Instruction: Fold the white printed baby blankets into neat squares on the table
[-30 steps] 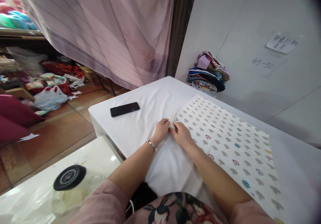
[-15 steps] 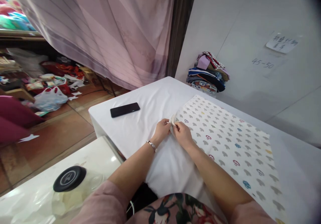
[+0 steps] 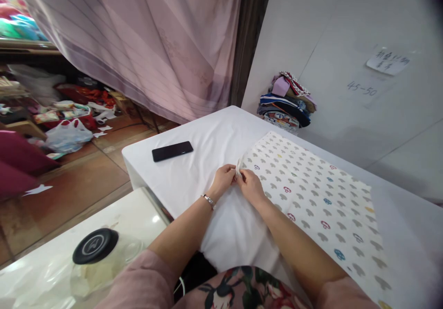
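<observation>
A white cloth [image 3: 311, 193] printed with grey, red, blue and yellow shapes lies flat across the right part of the table. Its left edge rises in a few thin layers where both hands meet. My left hand [image 3: 224, 178] pinches the edge from the left, a metal band on its wrist. From the right, my right hand [image 3: 251, 184] pinches the same edge, its fingers curled and almost touching the left fingertips. The fingertips partly hide the cloth layers.
A black phone [image 3: 172, 151] lies on the white-covered table [image 3: 214, 136]. Folded fabrics [image 3: 287, 100] are piled against the wall. A jar with a black lid [image 3: 95, 245] stands on a lower white surface at left. A pink curtain [image 3: 180, 45] hangs behind.
The lifted cloth edge shifts slightly between the fingers, standing a little higher half a second ago. Both hands stay in nearly the same place.
</observation>
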A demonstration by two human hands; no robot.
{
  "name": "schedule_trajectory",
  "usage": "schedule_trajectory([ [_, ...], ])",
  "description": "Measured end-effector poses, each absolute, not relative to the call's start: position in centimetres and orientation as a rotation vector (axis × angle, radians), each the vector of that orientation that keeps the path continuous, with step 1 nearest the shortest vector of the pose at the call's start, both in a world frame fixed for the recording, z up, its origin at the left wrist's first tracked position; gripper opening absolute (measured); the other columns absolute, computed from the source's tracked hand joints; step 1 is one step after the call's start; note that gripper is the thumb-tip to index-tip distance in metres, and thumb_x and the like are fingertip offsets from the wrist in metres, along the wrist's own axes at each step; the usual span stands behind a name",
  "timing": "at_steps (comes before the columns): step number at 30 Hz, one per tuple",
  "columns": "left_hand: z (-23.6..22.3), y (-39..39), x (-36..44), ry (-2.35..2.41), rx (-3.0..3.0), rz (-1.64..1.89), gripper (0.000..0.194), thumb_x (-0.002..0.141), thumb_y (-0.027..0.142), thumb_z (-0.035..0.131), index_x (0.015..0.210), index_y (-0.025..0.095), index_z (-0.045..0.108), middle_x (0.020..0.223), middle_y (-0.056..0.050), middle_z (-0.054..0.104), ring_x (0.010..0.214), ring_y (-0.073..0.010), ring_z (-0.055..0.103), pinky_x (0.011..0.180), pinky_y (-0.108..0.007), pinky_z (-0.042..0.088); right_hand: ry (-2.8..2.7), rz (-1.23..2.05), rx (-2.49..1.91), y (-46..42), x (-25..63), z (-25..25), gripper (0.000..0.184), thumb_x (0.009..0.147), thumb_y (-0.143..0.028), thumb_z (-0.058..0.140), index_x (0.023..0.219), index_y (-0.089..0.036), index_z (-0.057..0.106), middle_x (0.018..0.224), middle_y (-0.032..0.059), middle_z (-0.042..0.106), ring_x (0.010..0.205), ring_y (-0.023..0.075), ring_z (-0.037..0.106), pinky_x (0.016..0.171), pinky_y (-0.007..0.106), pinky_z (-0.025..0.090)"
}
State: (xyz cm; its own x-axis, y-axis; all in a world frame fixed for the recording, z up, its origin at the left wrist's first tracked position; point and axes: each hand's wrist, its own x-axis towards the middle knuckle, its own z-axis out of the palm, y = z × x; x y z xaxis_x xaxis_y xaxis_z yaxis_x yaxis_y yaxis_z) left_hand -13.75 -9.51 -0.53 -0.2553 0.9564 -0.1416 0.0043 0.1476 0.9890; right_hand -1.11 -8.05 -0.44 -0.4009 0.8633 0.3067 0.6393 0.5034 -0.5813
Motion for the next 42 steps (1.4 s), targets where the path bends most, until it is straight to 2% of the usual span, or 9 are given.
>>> schedule_trajectory([
  [5,-1.1,-9.3,-13.7,1.438,0.959,1.276,0.018,0.07,0.015,0.052,0.087,0.014,0.061,0.048,0.005,0.052,0.043,-0.0081,0.046,0.046,-0.02,0.038,-2.158,0.567,-1.218,-7.9,-1.0,-0.7,0.017,0.084,-0.027,0.049,0.088,-0.017,0.063,0.079,0.003,0.061,0.075,0.0161,0.054,0.069,0.025,0.04],
  [10,-0.7,-9.4,-14.0,1.478,0.97,1.251,0.028,0.067,0.009,0.052,0.093,0.013,0.059,0.049,0.006,0.051,0.043,-0.0083,0.047,0.048,-0.02,0.04,-2.121,0.616,-1.182,-7.8,-0.7,-0.7,0.02,0.085,-0.024,0.044,0.087,-0.018,0.063,0.08,0.0031,0.063,0.075,0.0158,0.056,0.069,0.025,0.04],
  [15,-0.7,-9.4,-14.7,1.623,0.999,1.255,0.034,0.067,0.011,0.051,0.1,0.014,0.06,0.053,0.004,0.055,0.051,-0.011,0.053,0.05,-0.02,0.04,-2.184,0.444,-1.22,-7.9,-0.7,-0.1,0.017,0.082,-0.017,0.043,0.083,-0.018,0.06,0.079,0.0028,0.061,0.073,0.0158,0.053,0.068,0.025,0.038],
  [21,-0.4,-9.8,-14.3,1.746,1.257,1.278,0.033,0.071,0.015,0.053,0.103,0.017,0.059,0.062,0.003,0.06,0.058,-0.0114,0.056,0.058,-0.021,0.042,-2.358,0.345,-1.279,-8.1,-1.4,0.5,0.016,0.085,-0.015,0.043,0.075,-0.02,0.054,0.078,0.0032,0.06,0.077,0.0166,0.053,0.068,0.025,0.035],
  [30,-1.0,-9.6,-13.9,1.675,1.2,1.359,0.028,0.072,0.013,0.05,0.1,0.017,0.057,0.07,0.002,0.062,0.053,-0.009,0.056,0.058,-0.021,0.044,-2.405,0.295,-1.324,-8.5,-1.3,1.0,0.014,0.085,-0.016,0.044,0.076,-0.02,0.054,0.08,0.0037,0.06,0.078,0.0174,0.054,0.065,0.026,0.033],
  [33,-1.1,-9.6,-13.9,1.624,1.195,1.381,0.025,0.076,0.016,0.051,0.101,0.017,0.056,0.066,0.003,0.06,0.055,-0.0095,0.057,0.058,-0.02,0.045,-2.431,0.31,-1.331,-8.5,-1.5,1.0,0.013,0.085,-0.016,0.045,0.079,-0.02,0.055,0.083,0.0046,0.061,0.08,0.0182,0.055,0.065,0.027,0.034],
  [37,-1.3,-9.4,-13.9,1.6,1.152,1.336,0.028,0.078,0.031,0.058,0.103,0.017,0.056,0.069,0.001,0.062,0.056,-0.0104,0.058,0.055,-0.02,0.044,-2.452,0.322,-1.331,-8.9,-1.6,0.8,0.012,0.086,-0.018,0.046,0.085,-0.019,0.058,0.088,0.0058,0.061,0.082,0.0186,0.056,0.068,0.028,0.037],
  [42,-1.8,-8.7,-14.3,1.69,1.153,1.24,0.028,0.075,0.02,0.056,0.103,0.016,0.056,0.067,0.003,0.06,0.049,-0.0097,0.055,0.052,-0.021,0.043,-2.494,0.291,-1.229,-10.3,-1.0,0.3,0.019,0.087,-0.022,0.047,0.102,-0.021,0.058,0.097,0.0063,0.059,0.091,0.02,0.055,0.073,0.028,0.042],
])
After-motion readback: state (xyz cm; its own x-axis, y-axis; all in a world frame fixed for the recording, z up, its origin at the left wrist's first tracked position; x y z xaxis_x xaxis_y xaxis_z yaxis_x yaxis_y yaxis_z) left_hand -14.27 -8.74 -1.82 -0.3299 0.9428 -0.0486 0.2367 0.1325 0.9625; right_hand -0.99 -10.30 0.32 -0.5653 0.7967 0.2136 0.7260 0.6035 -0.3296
